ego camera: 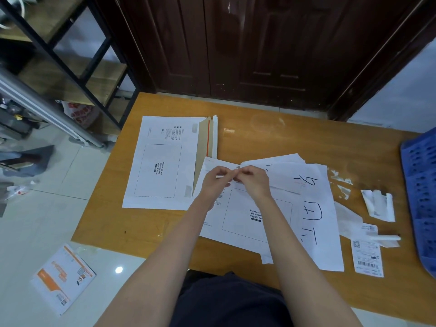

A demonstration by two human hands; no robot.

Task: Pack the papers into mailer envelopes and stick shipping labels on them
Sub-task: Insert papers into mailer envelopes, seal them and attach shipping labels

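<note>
Fingertips of left hand [215,179] and right hand [253,180] pinched together on a thin white strip, seemingly the seal liner at the flap edge of the mailer envelope [245,223] lying flat beneath the wrists. Handwritten papers [316,208] fanned just right of that envelope, partly overlapping it; whether any sheet already sits inside, impossible to tell. Stack of spare mailers [162,161] to the left, touching it. Shipping label [366,256] near the table [271,135] edge at right, beside liner scraps [379,205]. Risk: uneven pull tearing the liner, or exposed adhesive catching a loose sheet before closure.
</note>
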